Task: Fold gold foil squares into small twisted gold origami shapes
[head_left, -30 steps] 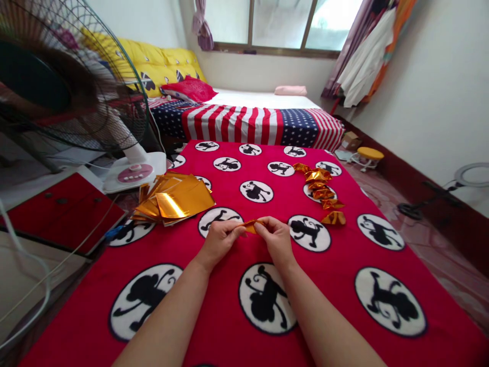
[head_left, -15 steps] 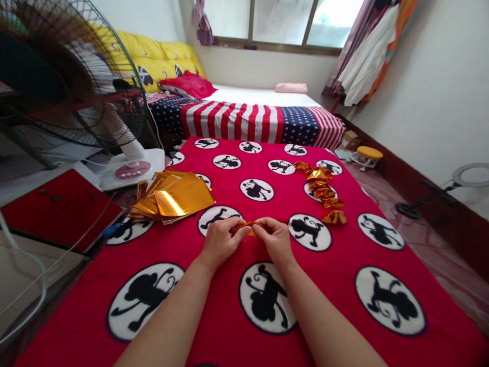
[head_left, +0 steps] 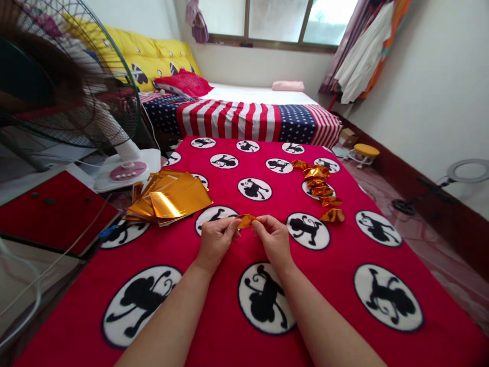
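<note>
While left hand point(head_left: 214, 238) and right hand point(head_left: 277, 238) pinch opposite ends of a gold foil piece point(head_left: 246, 221) mid-scene, fingers closed, likely to steady it, flat foil sheets point(head_left: 181, 196) lie left, shaped foil pieces point(head_left: 321, 190) far right on red cloth point(head_left: 223, 306), probably to avoid mixing.

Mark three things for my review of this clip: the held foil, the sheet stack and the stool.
Held foil point(head_left: 246, 221): head view, its middle, between the two hands' fingers.
Sheet stack point(head_left: 178, 197): head view, the top sheet.
Stool point(head_left: 366, 150): head view, its yellow seat.
</note>
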`<state>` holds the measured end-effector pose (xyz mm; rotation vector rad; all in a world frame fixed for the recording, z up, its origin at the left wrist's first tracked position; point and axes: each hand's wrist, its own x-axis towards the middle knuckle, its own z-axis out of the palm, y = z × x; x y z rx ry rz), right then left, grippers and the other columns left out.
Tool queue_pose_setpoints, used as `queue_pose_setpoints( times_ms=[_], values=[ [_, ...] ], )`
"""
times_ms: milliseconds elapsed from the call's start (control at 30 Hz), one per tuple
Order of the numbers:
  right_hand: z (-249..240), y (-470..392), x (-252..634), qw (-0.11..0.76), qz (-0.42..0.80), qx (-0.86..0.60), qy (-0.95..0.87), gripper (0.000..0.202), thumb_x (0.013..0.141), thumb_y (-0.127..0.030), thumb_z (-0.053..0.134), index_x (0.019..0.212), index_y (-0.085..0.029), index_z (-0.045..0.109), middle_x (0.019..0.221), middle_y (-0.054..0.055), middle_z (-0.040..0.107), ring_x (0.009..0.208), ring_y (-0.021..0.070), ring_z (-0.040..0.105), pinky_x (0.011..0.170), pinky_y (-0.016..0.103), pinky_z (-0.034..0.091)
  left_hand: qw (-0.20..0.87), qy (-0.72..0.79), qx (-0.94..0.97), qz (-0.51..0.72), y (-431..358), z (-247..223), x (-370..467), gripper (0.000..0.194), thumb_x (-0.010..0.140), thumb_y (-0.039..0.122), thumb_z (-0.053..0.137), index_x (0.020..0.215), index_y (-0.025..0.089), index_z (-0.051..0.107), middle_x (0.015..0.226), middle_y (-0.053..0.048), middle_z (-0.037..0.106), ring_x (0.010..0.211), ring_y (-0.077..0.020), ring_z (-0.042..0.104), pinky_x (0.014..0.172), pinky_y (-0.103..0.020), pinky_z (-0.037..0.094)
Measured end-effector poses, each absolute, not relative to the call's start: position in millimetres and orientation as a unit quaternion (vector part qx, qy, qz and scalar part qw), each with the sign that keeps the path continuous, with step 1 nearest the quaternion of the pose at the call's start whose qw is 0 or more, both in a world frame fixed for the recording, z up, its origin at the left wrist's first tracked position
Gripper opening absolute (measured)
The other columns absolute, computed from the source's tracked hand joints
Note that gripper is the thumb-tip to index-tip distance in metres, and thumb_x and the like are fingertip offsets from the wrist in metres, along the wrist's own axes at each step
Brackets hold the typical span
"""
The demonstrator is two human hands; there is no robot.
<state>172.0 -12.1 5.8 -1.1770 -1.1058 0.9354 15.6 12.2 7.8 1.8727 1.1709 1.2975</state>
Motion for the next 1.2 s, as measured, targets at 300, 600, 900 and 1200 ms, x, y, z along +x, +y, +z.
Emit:
queue_pose_setpoints(
  times_ms=[300,600,900,1200],
  values=[
    [6.3,-14.7,164.9,0.6,0.413,-0.509,-0.458,0.024,0.081,-0.032,0.064,0.063,-0.016,0.062,0.055,-0.002,0.055,0.051,0.0094,0.044,0.05,0.022,0.033,0.276,0.46,0.692,0.484,10.4,10.2,17.6,0.042,0.092,0.035,0.054,0.056,0.016,0.063,0.046,0.002,0.057,0.043,-0.008,0.052,0.051,-0.02,0.04],
    [3.6,-13.8,162.7,0.581,0.407,-0.491,-0.505,0.026,0.087,-0.038,0.06,0.071,-0.018,0.059,0.059,-0.004,0.048,0.054,0.009,0.04,0.051,0.023,0.03,0.302,0.446,0.707,0.458,10.1,11.6,17.2,0.039,0.091,0.036,0.054,0.059,0.015,0.062,0.048,0.002,0.055,0.045,-0.0082,0.048,0.05,-0.021,0.035],
    [-0.9,-14.3,162.9,0.566,0.379,-0.512,-0.523,0.03,0.088,-0.037,0.058,0.065,-0.018,0.058,0.055,-0.005,0.041,0.051,0.0086,0.033,0.048,0.023,0.025,0.335,0.44,0.736,0.39,13.4,6.5,19.7,0.044,0.091,0.039,0.051,0.054,0.015,0.054,0.048,0.003,0.048,0.048,-0.0085,0.042,0.05,-0.022,0.029],
    [0.2,-12.1,163.3,0.556,0.416,-0.516,-0.502,0.039,0.091,-0.044,0.054,0.06,-0.019,0.049,0.049,-0.006,0.045,0.045,0.008,0.037,0.046,0.023,0.027,0.37,0.459,0.69,0.419,14.6,8.8,17.3,0.032,0.083,0.041,0.062,0.067,0.013,0.065,0.057,0.001,0.055,0.053,-0.0101,0.045,0.052,-0.022,0.033]
  ],
)
